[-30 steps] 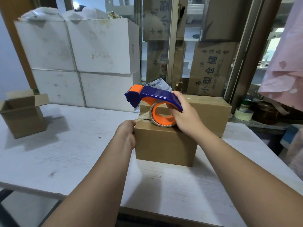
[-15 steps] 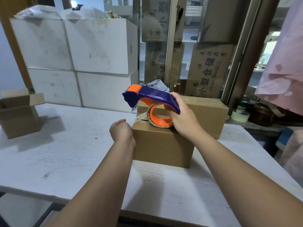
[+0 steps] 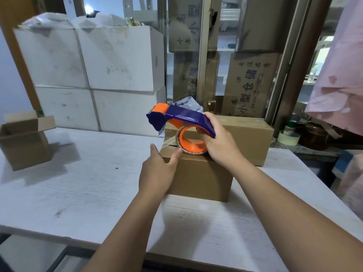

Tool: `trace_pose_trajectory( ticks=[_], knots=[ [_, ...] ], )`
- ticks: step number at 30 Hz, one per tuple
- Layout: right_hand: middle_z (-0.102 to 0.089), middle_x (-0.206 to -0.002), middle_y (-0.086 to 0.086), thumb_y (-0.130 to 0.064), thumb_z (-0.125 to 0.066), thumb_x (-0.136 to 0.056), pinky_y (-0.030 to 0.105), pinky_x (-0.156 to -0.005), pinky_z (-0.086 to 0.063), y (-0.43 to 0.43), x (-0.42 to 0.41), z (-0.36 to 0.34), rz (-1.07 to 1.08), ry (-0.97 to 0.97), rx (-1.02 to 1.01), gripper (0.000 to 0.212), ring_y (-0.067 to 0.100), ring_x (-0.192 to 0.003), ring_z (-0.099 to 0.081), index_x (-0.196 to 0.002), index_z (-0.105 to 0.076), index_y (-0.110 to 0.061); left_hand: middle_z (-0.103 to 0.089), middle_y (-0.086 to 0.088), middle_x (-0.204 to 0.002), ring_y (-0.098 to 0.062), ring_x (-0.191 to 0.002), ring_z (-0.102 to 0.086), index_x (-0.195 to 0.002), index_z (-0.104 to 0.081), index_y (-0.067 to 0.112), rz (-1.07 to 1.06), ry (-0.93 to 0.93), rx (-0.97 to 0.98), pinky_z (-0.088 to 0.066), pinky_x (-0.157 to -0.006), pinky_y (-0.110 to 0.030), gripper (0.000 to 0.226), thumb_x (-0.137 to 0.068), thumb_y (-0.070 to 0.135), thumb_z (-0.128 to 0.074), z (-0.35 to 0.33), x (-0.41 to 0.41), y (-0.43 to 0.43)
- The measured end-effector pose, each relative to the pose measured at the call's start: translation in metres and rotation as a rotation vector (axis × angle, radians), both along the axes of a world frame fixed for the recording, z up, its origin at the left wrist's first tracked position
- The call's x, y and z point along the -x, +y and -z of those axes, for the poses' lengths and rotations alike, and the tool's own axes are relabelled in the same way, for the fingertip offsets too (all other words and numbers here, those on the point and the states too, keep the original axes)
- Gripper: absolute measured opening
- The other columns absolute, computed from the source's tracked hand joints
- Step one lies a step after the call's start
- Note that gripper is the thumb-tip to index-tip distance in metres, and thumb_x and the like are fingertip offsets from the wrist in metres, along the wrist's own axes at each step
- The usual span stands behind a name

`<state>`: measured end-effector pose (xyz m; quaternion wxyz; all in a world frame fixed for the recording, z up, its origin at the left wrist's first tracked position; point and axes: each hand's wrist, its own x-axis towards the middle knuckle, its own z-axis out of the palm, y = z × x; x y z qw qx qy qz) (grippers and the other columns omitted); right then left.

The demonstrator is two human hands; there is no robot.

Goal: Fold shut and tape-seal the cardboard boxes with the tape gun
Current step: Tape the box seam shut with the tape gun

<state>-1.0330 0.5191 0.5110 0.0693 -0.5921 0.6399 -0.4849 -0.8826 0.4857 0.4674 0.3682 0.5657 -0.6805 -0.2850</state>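
At the middle of the counter (image 3: 78,193), a small box (image 3: 202,177); just behind it and reaching further right, a larger box (image 3: 245,138). On top of the small box, toward its far edge, the tape gun (image 3: 182,126), gripped from the right by the right hand (image 3: 220,142). At the small box's near left corner, the left hand (image 3: 157,173). Far left on the counter, well apart, an open box (image 3: 23,144). Along the back, stacked cartons (image 3: 98,75). Off right, beyond the counter, a tape roll (image 3: 288,137).

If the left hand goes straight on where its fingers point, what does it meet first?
Probably the roll of the tape gun, on the box; the left hand is almost at it, though depth is unclear.
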Motion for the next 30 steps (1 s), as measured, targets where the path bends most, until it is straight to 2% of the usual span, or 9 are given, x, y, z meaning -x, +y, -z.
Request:
trace_pose_trajectory(
  ticks=[2, 4, 8, 13, 16, 20, 24, 26, 30],
  knots=[
    [-0.052, -0.129, -0.006, -0.019, -0.051, -0.096, 0.031, -0.095, -0.040, 0.000, 0.001, 0.000, 0.009, -0.007, -0.005, 0.049, 0.016, -0.117, -0.048, -0.140, -0.035, -0.031, -0.032, 0.000, -0.152, -0.020, -0.137, -0.034, -0.150, -0.018, 0.018, 0.001, -0.098, 0.202, -0.037, -0.104, -0.035, 0.089, -0.082, 0.064, -0.053, -0.007, 0.001, -0.002],
    [-0.053, -0.131, -0.005, -0.021, -0.052, -0.095, 0.031, -0.095, -0.040, 0.000, 0.002, 0.001, 0.026, -0.007, 0.000, 0.049, 0.017, -0.118, -0.048, -0.140, -0.036, -0.032, -0.045, 0.003, -0.142, -0.018, -0.127, -0.045, -0.145, -0.028, 0.022, 0.085, -0.113, 0.341, -0.042, -0.094, -0.029, 0.078, -0.083, 0.055, -0.061, -0.017, 0.010, -0.004],
    [-0.054, -0.131, -0.006, -0.034, -0.059, -0.091, 0.026, -0.091, -0.039, -0.003, 0.005, 0.004, 0.100, 0.007, 0.018, 0.053, 0.017, -0.117, -0.050, -0.140, -0.039, -0.034, -0.057, 0.006, -0.115, -0.017, -0.106, -0.056, -0.130, -0.041, 0.025, 0.220, 0.002, 0.290, -0.040, -0.080, -0.024, 0.043, -0.090, 0.029, -0.056, -0.033, 0.023, -0.011],
    [-0.055, -0.130, -0.004, -0.033, -0.061, -0.089, 0.024, -0.089, -0.039, -0.004, 0.005, 0.007, 0.146, 0.083, 0.060, 0.055, 0.016, -0.117, -0.050, -0.140, -0.040, -0.034, -0.059, -0.001, -0.121, -0.021, -0.106, -0.058, -0.127, -0.044, 0.019, 0.095, 0.157, 0.266, -0.039, -0.079, -0.024, 0.037, -0.091, 0.021, -0.053, -0.037, 0.031, -0.017],
    [-0.053, -0.131, -0.004, -0.034, -0.061, -0.087, 0.022, -0.089, -0.037, -0.005, 0.003, 0.006, 0.173, 0.123, 0.072, 0.057, 0.014, -0.118, -0.048, -0.140, -0.040, -0.033, -0.060, -0.004, -0.118, -0.026, -0.102, -0.059, -0.129, -0.039, 0.018, 0.062, 0.085, 0.238, -0.042, -0.076, -0.029, 0.037, -0.094, 0.026, -0.050, -0.035, 0.041, -0.021],
    [-0.045, -0.132, -0.005, -0.038, -0.060, -0.088, 0.021, -0.089, -0.038, -0.006, 0.003, 0.006, 0.169, 0.182, 0.036, 0.066, 0.008, -0.114, -0.044, -0.147, -0.030, -0.028, -0.062, -0.004, -0.113, -0.024, -0.093, -0.062, -0.133, -0.036, 0.021, -0.042, -0.053, 0.332, -0.040, -0.069, -0.028, 0.034, -0.100, 0.027, -0.039, -0.026, 0.048, -0.019],
    [-0.028, -0.144, -0.006, -0.050, -0.059, -0.083, 0.037, -0.098, -0.045, -0.002, 0.000, -0.003, 0.224, 0.330, -0.067, 0.088, 0.015, -0.129, -0.037, -0.151, -0.007, -0.027, -0.063, -0.005, -0.108, -0.023, -0.086, -0.060, -0.134, -0.034, 0.021, -0.065, -0.082, 0.342, -0.040, -0.067, -0.031, 0.033, -0.101, 0.025, -0.036, -0.025, 0.048, -0.020],
    [-0.027, -0.147, -0.006, -0.051, -0.061, -0.079, 0.038, -0.100, -0.042, 0.004, -0.003, -0.013, 0.242, 0.439, -0.033, 0.097, 0.017, -0.130, -0.034, -0.150, 0.003, -0.033, -0.063, -0.006, -0.106, -0.025, -0.085, -0.059, -0.134, -0.032, 0.021, -0.044, -0.123, 0.339, -0.042, -0.068, -0.032, 0.034, -0.101, 0.026, -0.035, -0.025, 0.048, -0.022],
    [-0.037, -0.144, -0.004, -0.043, -0.060, -0.077, 0.041, -0.111, -0.029, 0.012, -0.015, -0.048, 0.167, 0.625, 0.152, 0.088, 0.020, -0.134, -0.029, -0.149, -0.011, -0.037, -0.062, -0.009, -0.099, -0.032, -0.080, -0.056, -0.133, -0.031, 0.020, -0.001, -0.162, 0.322, -0.040, -0.065, -0.034, 0.035, -0.098, 0.022, -0.036, -0.025, 0.045, -0.022]
  ],
)
